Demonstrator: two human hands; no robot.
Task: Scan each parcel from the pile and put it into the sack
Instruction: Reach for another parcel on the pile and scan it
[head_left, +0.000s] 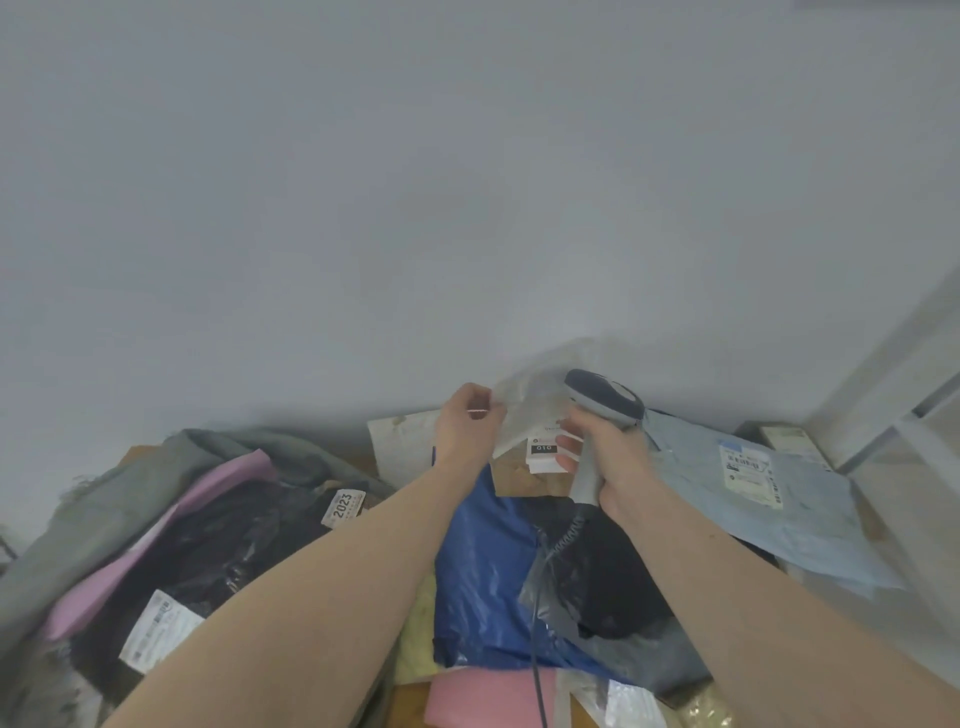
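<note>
Your left hand (467, 423) pinches the clear parcel (524, 410) by its edge; your right hand (605, 452) grips the scanner (602, 400) above its label (545, 452).

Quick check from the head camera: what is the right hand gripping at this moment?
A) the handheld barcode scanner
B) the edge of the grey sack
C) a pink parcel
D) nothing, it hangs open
A: the right hand is curled round the handle of the grey barcode scanner, its coiled cable trailing down, while the left hand pinches the clear plastic parcel held up beside it.
</note>
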